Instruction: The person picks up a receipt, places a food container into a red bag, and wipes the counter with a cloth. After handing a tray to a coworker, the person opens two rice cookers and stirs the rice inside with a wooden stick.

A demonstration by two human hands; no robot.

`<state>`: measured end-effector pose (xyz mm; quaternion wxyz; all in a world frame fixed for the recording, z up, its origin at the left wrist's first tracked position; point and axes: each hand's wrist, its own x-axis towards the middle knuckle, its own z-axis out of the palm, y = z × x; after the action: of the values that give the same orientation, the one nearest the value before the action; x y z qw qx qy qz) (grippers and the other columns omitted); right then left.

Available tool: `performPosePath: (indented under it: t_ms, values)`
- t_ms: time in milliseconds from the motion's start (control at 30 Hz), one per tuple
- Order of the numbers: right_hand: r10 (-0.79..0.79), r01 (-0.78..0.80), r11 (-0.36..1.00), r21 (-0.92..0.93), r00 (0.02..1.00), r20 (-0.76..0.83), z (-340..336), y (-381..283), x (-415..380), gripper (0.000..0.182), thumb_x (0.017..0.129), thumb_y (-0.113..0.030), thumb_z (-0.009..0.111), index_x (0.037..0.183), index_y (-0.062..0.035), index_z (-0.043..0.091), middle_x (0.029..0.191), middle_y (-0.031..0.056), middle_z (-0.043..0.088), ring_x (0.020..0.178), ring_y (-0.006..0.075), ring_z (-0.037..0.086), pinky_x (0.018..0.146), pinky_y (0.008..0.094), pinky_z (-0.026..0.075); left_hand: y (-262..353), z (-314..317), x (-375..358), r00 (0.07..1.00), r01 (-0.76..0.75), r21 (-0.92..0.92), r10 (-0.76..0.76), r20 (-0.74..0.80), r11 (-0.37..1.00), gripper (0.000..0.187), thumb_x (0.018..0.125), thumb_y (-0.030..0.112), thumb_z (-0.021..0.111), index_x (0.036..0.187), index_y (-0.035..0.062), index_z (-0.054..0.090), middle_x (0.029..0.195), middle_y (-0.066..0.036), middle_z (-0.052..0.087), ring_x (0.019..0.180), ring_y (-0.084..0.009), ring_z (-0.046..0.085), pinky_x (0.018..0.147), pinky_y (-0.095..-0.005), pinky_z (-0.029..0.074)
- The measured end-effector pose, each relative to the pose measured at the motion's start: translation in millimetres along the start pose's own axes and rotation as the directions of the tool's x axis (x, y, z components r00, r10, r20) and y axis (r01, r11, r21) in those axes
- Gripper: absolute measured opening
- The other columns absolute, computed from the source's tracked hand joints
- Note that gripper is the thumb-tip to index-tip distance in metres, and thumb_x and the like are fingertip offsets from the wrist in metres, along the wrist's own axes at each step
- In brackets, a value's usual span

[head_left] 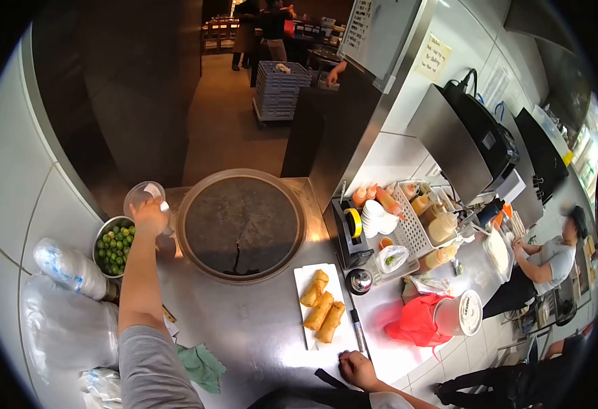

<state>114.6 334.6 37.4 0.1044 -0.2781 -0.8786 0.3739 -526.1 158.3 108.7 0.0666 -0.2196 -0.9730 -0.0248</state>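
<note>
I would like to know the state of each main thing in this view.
Left hand: at the clear container; grip unclear
Right hand: curled
Metal bowl: filled with green fruits
Round tray: flat, dark streak on it
White plate: holding three rolls
Rolls: golden brown, whole
Green cloth: crumpled
Red bag: bunched up
</note>
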Motion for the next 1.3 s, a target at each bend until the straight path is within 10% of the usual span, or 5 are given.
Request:
performPosePath:
  t_ms: [367, 567, 733, 933, 1300]
  values:
    - [-0.292, 0.281, 0.950, -0.137, 0.954, -0.070, 4.3, 16.5, -2.3, 0.016, 0.080, -0.002, 0.066, 0.095, -0.0041, 0.062, 0.086, 0.0117, 0.063, 0.079, 0.0299, 0.064, 0.071, 0.0366, 0.054, -21.1, -0.2, 16.6, 0.934, 0.315, 0.354, -0.354, 0.048, 0.880, 0.061, 0.093, 0.042, 0.051, 0.145, 0.0118, 0.038, 0.145, -0.005, 0.045, 0.134, -0.0272, 0.042, 0.109, -0.0694, 0.016]
    - [-0.279, 0.272, 0.959, -0.077, 0.954, -0.109, 1.1, 18.6, -8.5, 0.012, 0.081, -0.004, 0.065, 0.093, -0.0048, 0.062, 0.086, 0.0112, 0.063, 0.077, 0.0300, 0.064, 0.069, 0.0365, 0.053, -70.5, 22.1, 30.9, 0.951, 0.297, 0.048, -0.290, -0.112, 0.954, 0.070, 0.093, 0.039, 0.055, 0.151, 0.0138, 0.024, 0.150, -0.006, 0.038, 0.135, -0.0286, 0.040, 0.107, -0.0709, 0.019]
    - [-0.216, 0.220, 0.975, 0.018, 0.968, -0.124, 2.4, 16.9, -13.6, 0.012, 0.082, -0.003, 0.065, 0.093, -0.0045, 0.061, 0.085, 0.0113, 0.063, 0.067, 0.0260, 0.063, 0.061, 0.0349, 0.051, 0.7, -78.8, -20.0, 0.804, -0.128, -0.709, -0.346, -0.483, 0.693, 0.029, 0.095, 0.015, 0.053, 0.120, 0.0049, 0.065, 0.115, -0.017, 0.067, 0.102, -0.0235, 0.066, 0.092, -0.0356, 0.048]
    - [-0.243, 0.256, 0.964, 0.077, 0.959, -0.144, 0.6, 34.1, -22.7, 0.012, 0.084, -0.007, 0.063, 0.094, -0.0029, 0.061, 0.086, 0.0150, 0.063, 0.075, 0.0320, 0.064, 0.067, 0.0377, 0.052, 195.1, -215.2, -184.8, 0.906, -0.300, -0.952, 0.295, -0.304, -0.061, 0.054, 0.090, -0.009, 0.054, 0.141, 0.0086, 0.049, 0.118, -0.002, 0.061, 0.087, -0.0031, 0.054, 0.078, -0.0188, 0.044]
    - [-0.273, 0.233, 0.869, 0.437, 0.961, 0.031, -14.1, 82.7, -99.5, 0.017, 0.089, -0.009, 0.060, 0.104, -0.0026, 0.060, 0.092, 0.0106, 0.063, 0.084, 0.0191, 0.064, 0.074, 0.0328, 0.053, 354.8, -335.8, -428.8, 0.488, -0.274, -0.951, 0.831, -0.266, -0.143, 0.081, 0.083, -0.020, 0.040, 0.155, 0.0104, 0.016, 0.154, -0.009, 0.026, 0.125, -0.0142, 0.049, 0.096, -0.0233, 0.041]
